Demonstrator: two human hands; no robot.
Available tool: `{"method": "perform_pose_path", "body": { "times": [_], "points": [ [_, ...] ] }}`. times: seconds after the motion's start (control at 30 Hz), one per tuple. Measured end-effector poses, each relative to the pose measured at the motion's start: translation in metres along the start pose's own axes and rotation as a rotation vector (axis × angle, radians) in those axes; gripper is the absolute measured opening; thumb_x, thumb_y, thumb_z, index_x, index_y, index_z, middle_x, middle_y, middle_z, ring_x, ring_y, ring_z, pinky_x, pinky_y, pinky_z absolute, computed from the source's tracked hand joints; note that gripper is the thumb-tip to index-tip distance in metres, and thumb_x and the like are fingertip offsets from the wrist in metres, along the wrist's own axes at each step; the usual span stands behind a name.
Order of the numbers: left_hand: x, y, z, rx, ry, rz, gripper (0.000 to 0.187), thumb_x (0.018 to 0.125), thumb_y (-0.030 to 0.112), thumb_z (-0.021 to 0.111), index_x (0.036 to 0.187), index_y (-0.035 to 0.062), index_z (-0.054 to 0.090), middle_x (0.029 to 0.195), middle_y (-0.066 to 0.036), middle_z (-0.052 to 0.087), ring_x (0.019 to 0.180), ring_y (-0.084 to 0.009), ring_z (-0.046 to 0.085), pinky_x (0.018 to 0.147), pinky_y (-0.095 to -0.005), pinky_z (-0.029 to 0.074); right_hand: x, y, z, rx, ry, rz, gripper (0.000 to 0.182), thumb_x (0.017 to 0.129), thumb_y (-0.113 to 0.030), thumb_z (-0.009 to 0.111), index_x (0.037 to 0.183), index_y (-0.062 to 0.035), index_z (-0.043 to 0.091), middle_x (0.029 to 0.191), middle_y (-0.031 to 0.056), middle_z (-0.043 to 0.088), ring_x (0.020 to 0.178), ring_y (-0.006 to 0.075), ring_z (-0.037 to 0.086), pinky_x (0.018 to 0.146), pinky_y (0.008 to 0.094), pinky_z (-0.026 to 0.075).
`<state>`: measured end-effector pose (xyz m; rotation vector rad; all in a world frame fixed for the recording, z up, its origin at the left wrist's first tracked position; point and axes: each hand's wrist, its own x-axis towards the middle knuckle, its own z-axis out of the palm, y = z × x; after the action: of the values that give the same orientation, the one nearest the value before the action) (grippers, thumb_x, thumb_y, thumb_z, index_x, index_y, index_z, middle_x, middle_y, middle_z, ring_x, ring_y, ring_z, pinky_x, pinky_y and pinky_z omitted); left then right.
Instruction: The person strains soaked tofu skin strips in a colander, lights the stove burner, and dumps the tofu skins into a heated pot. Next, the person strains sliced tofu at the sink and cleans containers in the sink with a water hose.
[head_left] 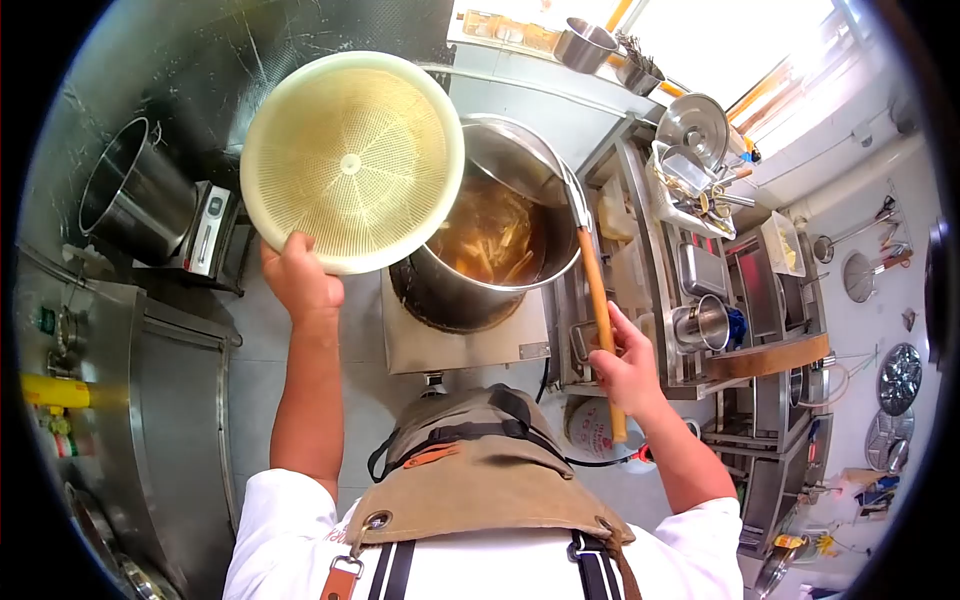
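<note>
My left hand (302, 280) is closed on the lower rim of a round cream plastic colander (350, 120), holding it up to the left of the pot. The fine perforated base of the colander faces me. My right hand (630, 365) is closed round the wooden handle of a large skimmer (598, 300). The skimmer's round metal head is over the far side of a deep steel stockpot (560, 268). Brown broth with pale, bone-like pieces (492, 250) fills the pot. Some of the pot's left rim is hidden behind the colander.
The pot stands on a steel burner stand (410, 345). A tall steel pot (140, 195) sits on a scale at the left. At the right, steel shelving (650, 260) carries a metal jug (702, 324) and a utensil basket (700, 190). A white bucket (590, 425) is on the floor.
</note>
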<state>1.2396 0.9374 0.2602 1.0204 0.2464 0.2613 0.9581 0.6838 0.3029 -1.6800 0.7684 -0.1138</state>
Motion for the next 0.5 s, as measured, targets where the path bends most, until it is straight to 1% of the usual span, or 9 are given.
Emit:
{"method": "perform_pose_path", "body": {
  "times": [0.1, 0.13, 0.17, 0.23, 0.3, 0.33, 0.37, 0.47, 0.5],
  "points": [
    [0.004, 0.003, -0.026, -0.078, 0.013, -0.122, 0.046, 0.069, -0.005, 0.046, 0.115, -0.0038, 0.052, 0.11, -0.013, 0.056, 0.097, -0.0257, 0.055, 0.085, -0.0368, 0.047, -0.015, -0.02, 0.012, 0.466, 0.05, 0.139, 0.068, 0.071, 0.008, 0.053, 0.137, -0.0032, 0.039, 0.094, 0.0085, 0.056, 0.053, 0.0117, 0.049, 0.042, 0.0262, 0.041],
    [0.004, 0.003, -0.038, -0.044, 0.006, -0.15, 0.048, 0.069, -0.004, 0.047, 0.117, -0.0035, 0.052, 0.111, -0.014, 0.055, 0.098, -0.0272, 0.055, 0.086, -0.0396, 0.048, -0.015, -0.016, 0.012, 0.572, 0.026, 0.204, 0.059, 0.07, 0.009, 0.051, 0.128, -0.0039, 0.046, 0.091, 0.0079, 0.055, 0.054, 0.0125, 0.048, 0.041, 0.0274, 0.041],
    [0.001, 0.004, -0.048, -0.072, 0.008, -0.195, 0.049, 0.069, -0.003, 0.047, 0.118, -0.0029, 0.05, 0.111, -0.014, 0.055, 0.1, -0.0278, 0.056, 0.087, -0.0396, 0.048, -0.018, -0.009, 0.012, 0.675, -0.015, 0.229, 0.051, 0.072, 0.007, 0.049, 0.122, -0.0011, 0.047, 0.094, 0.0104, 0.054, 0.055, 0.0132, 0.048, 0.043, 0.0274, 0.042],
    [-0.011, 0.013, -0.058, -0.092, 0.082, -0.267, 0.046, 0.069, -0.004, 0.045, 0.114, -0.0023, 0.051, 0.107, -0.012, 0.056, 0.096, -0.0251, 0.057, 0.083, -0.0365, 0.049, -0.021, 0.003, 0.018, 0.883, -0.105, 0.274, 0.049, 0.073, 0.005, 0.048, 0.121, 0.0012, 0.044, 0.096, 0.0127, 0.053, 0.059, 0.0141, 0.048, 0.045, 0.0271, 0.043],
    [-0.024, 0.022, -0.071, -0.053, 0.119, -0.311, 0.046, 0.069, -0.003, 0.046, 0.115, -0.0007, 0.051, 0.108, -0.012, 0.056, 0.097, -0.0251, 0.056, 0.084, -0.0372, 0.049, -0.014, 0.04, 0.023, 1.163, -0.271, 0.327, 0.043, 0.075, 0.002, 0.05, 0.118, 0.0031, 0.043, 0.097, 0.0138, 0.051, 0.063, 0.0146, 0.048, 0.047, 0.0259, 0.045],
    [-0.023, 0.011, -0.088, -0.067, 0.062, -0.253, 0.045, 0.069, -0.003, 0.046, 0.114, 0.0004, 0.052, 0.107, -0.011, 0.056, 0.097, -0.0252, 0.056, 0.083, -0.0373, 0.049, -0.01, 0.055, 0.028, 1.289, -0.341, 0.371, 0.042, 0.076, 0.0, 0.051, 0.117, 0.0037, 0.043, 0.098, 0.0143, 0.052, 0.064, 0.0148, 0.048, 0.048, 0.026, 0.046],
    [-0.026, 0.016, -0.1, -0.058, 0.1, -0.264, 0.046, 0.069, -0.002, 0.046, 0.114, 0.0004, 0.052, 0.107, -0.011, 0.056, 0.097, -0.0252, 0.057, 0.083, -0.0369, 0.049, -0.005, 0.067, 0.033, 1.416, -0.399, 0.412, 0.041, 0.077, -0.001, 0.052, 0.117, 0.0044, 0.043, 0.099, 0.0148, 0.052, 0.064, 0.0151, 0.049, 0.049, 0.026, 0.048],
    [-0.049, 0.018, -0.115, -0.035, 0.125, -0.34, 0.049, 0.069, -0.002, 0.047, 0.118, 0.0, 0.05, 0.108, -0.012, 0.056, 0.096, -0.0255, 0.057, 0.083, -0.0353, 0.049, 0.009, 0.096, 0.043, 1.506, -0.508, 0.431, 0.043, 0.08, -0.005, 0.054, 0.12, 0.0045, 0.042, 0.108, 0.0178, 0.056, 0.069, 0.0171, 0.054, 0.053, 0.0267, 0.052],
    [-0.057, 0.024, -0.119, -0.021, 0.098, -0.35, 0.05, 0.069, -0.002, 0.046, 0.119, -0.0004, 0.05, 0.109, -0.012, 0.056, 0.096, -0.0255, 0.057, 0.083, -0.0353, 0.05, 0.01, 0.088, 0.049, 1.488, -0.505, 0.424, 0.045, 0.08, -0.005, 0.055, 0.121, 0.0031, 0.041, 0.107, 0.0174, 0.057, 0.071, 0.0172, 0.054, 0.055, 0.0272, 0.053]
  ]
}}
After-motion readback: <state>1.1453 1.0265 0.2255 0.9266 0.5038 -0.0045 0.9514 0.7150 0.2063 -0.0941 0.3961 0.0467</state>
